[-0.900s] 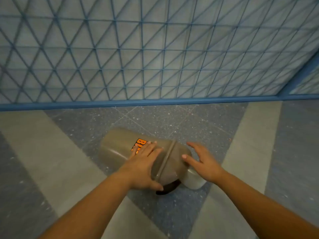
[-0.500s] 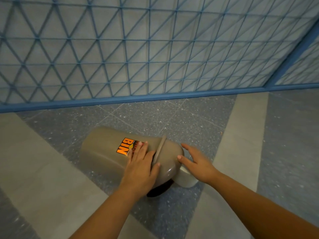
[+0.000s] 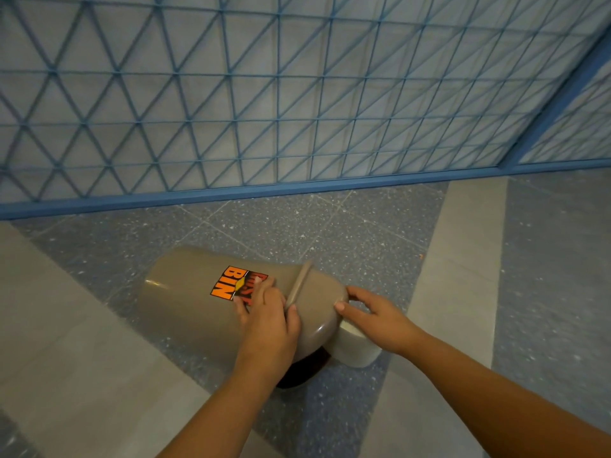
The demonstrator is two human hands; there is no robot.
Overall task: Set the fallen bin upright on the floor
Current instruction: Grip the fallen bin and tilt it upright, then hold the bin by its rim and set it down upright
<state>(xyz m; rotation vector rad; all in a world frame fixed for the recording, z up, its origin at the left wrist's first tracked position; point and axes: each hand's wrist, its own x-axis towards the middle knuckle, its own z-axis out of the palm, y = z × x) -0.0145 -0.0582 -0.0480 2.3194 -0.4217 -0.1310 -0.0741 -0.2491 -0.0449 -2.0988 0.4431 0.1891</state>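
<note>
A tan plastic bin (image 3: 191,292) with an orange "BIN" sticker lies on its side on the floor, its base toward the far left and its domed lid end toward me. My left hand (image 3: 267,322) lies flat on top of the bin, at the seam between body and lid, partly covering the sticker. My right hand (image 3: 377,317) grips the lid end from the right, fingers curled over its rounded edge. A pale swing flap (image 3: 355,350) sticks out below the lid end, with a dark opening beside it.
A blue metal grille (image 3: 297,94) with a blue bottom rail runs across the back, close behind the bin. The floor (image 3: 330,239) is speckled grey tile with pale beige bands at left and right.
My left hand slid from the bin's body onto the lid seam and my right hand closed onto the lid end. The bin's base has swung a little further left in view.
</note>
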